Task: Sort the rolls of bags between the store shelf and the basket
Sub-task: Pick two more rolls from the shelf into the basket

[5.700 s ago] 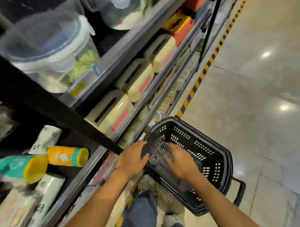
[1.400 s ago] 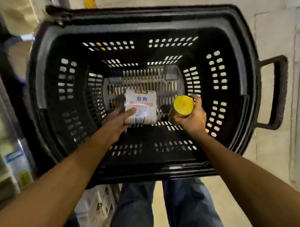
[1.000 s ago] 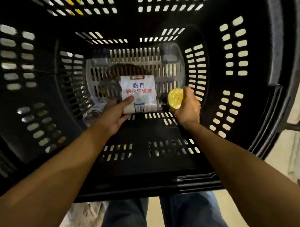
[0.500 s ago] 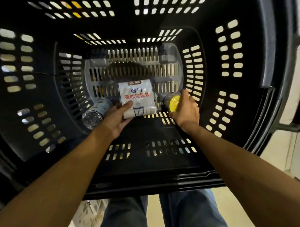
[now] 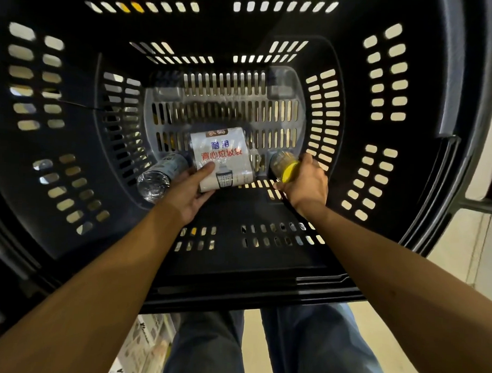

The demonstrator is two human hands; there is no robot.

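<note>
Both hands reach down into the basket. We note the left hand gripping the white pack of bags at its near left corner, thumb laid across the printed face, the other fingers hidden beneath. The pack sits over the near edge of the grey slotted bottom panel, roughly central; we cannot tell whether it rests on the panel or is held just above it. The right hand has its fingers curled round the yellow-ended roll, yellow end toward us, just right of the white pack and apart from it. A clear-wrapped roll lies just left of the pack, against the left hand's knuckles, its shiny end facing near left. Around these we record the basket's black perforated walls, a dark handle at far right, blue-jeaned legs below the near rim, and pale floor to the right.
</note>
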